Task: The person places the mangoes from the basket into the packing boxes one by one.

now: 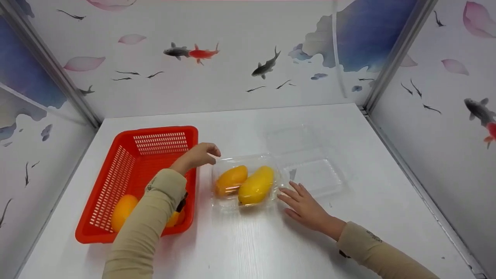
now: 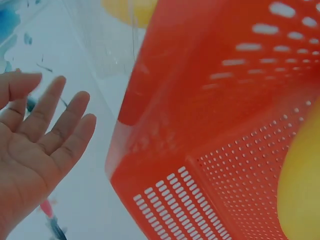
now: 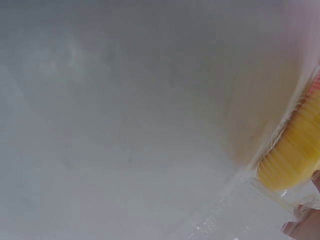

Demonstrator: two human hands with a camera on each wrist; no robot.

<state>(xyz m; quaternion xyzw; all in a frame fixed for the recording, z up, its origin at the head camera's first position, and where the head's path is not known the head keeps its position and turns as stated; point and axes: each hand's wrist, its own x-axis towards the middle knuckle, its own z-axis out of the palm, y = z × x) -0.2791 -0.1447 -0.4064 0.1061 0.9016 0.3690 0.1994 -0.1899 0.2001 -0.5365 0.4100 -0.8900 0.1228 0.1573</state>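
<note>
Two mangoes, one orange-yellow (image 1: 231, 180) and one yellow (image 1: 257, 186), lie side by side in a clear plastic box (image 1: 221, 202). My left hand (image 1: 197, 156) hovers by the right rim of the red basket (image 1: 90, 217), near the box's far left corner. Its fingers are loosely bent and hold nothing in the left wrist view. Beside the box's right edge is my right hand (image 1: 306, 209), fingers spread. In the right wrist view its fingertips (image 3: 302, 227) are close to the clear plastic; whether they touch it I cannot tell. The box's lid position is unclear.
An orange mango (image 1: 123, 211) lies in the basket's near end, and more orange fruit (image 1: 175, 219) shows partly behind the left sleeve. Another clear plastic box (image 1: 316, 176) lies spread open at the right. Printed panels (image 1: 232, 89) enclose the white table (image 1: 240, 248).
</note>
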